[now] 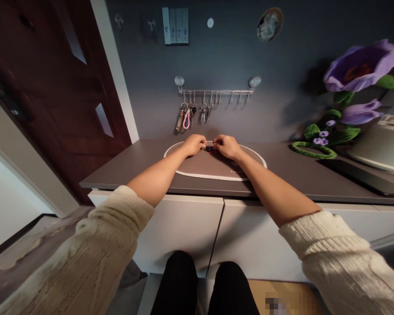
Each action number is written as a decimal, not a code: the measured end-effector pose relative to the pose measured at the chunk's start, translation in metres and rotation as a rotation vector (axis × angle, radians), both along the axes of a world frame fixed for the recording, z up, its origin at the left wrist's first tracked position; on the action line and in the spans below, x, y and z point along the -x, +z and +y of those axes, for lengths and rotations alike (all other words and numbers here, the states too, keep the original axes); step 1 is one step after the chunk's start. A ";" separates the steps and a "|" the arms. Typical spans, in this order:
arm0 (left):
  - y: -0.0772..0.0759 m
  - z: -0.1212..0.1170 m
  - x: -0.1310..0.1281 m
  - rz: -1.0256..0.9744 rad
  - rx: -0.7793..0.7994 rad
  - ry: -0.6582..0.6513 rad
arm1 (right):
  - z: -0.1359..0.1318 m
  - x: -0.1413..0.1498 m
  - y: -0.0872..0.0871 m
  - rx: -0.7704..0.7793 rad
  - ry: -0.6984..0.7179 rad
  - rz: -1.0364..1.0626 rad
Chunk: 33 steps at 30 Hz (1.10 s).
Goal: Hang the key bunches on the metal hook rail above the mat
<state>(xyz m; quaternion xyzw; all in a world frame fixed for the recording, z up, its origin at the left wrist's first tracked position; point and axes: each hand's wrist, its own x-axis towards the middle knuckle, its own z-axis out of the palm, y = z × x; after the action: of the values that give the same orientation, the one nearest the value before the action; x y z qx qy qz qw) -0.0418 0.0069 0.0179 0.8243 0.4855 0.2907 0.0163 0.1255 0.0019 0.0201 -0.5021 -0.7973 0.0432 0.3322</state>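
A small black-and-red item (210, 149) lay between the left hand (195, 144) and right hand (227, 146), fingertips pinched, their grip impossible to tell.

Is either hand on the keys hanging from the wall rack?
No, the left hand and right hand are both over the oval mat, below the hanging keys.

Can make out no word for certain. Running down the brown key tag (179, 122) on the hook rack (216, 92), pale letters, too blurred to spell out. Near the front edge of the white-edged mat (213, 168), right of its middle, small pale lettering (235, 171), likewise illegible. On the wall panel (176, 26), bluish marks, indistinct.
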 end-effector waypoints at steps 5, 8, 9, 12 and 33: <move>0.006 -0.004 -0.003 -0.113 -0.016 0.011 | 0.001 0.001 0.002 -0.011 -0.001 -0.028; 0.007 -0.004 -0.004 -0.194 0.001 0.007 | 0.001 0.002 0.002 -0.022 0.011 -0.029; 0.007 -0.004 -0.005 -0.230 0.020 0.004 | 0.001 0.002 0.002 -0.024 0.014 -0.021; 0.007 -0.004 -0.006 -0.356 0.089 -0.019 | 0.000 0.003 0.003 -0.007 0.024 0.025; 0.016 -0.013 -0.015 -0.651 0.102 0.006 | -0.003 0.005 0.006 0.022 0.150 0.357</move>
<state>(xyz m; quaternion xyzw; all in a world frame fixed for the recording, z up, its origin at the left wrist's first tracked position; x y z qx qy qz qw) -0.0269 -0.0059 0.0340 0.6849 0.4711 0.5142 0.2112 0.1202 -0.0015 0.0265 -0.4291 -0.7605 0.1650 0.4586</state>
